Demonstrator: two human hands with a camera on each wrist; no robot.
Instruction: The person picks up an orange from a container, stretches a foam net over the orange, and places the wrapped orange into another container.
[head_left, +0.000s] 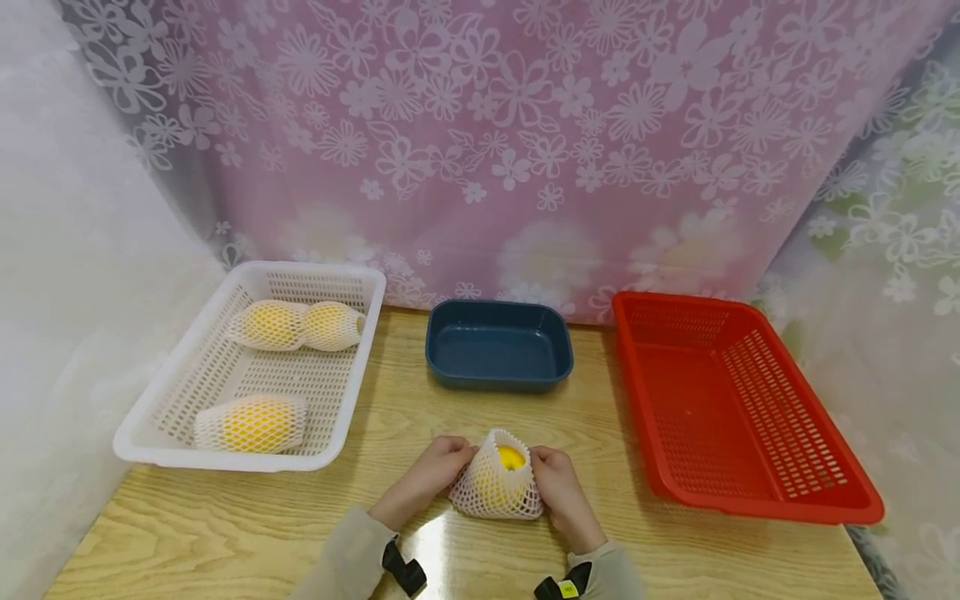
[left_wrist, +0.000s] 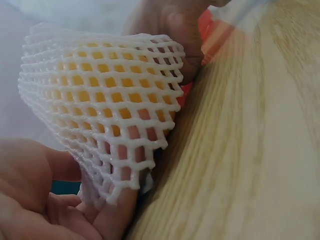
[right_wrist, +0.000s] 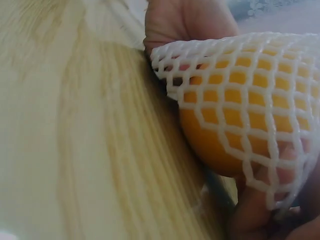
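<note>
A round yellow-orange fruit (head_left: 512, 457) sits inside a white foam fruit net (head_left: 495, 492) low over the wooden table, between the two hands. The top of the fruit shows through the net's open upper end. My left hand (head_left: 442, 462) pinches the left side of the net, thumb outside and fingers tucked under the mesh in the left wrist view. On the opposite side my right hand (head_left: 557, 483) pinches the net too, fingers showing through the mesh. From the right wrist view, the fruit's lower side (right_wrist: 210, 150) bulges out bare past the net's edge.
A white basket (head_left: 127, 442) at the left holds several netted yellow fruits (head_left: 258, 423). Behind the hands stands a dark blue tray (head_left: 498, 385). A red basket (head_left: 652, 417) stands at the right on the wooden table (head_left: 225, 533). Floral curtains (head_left: 487, 167) hang behind.
</note>
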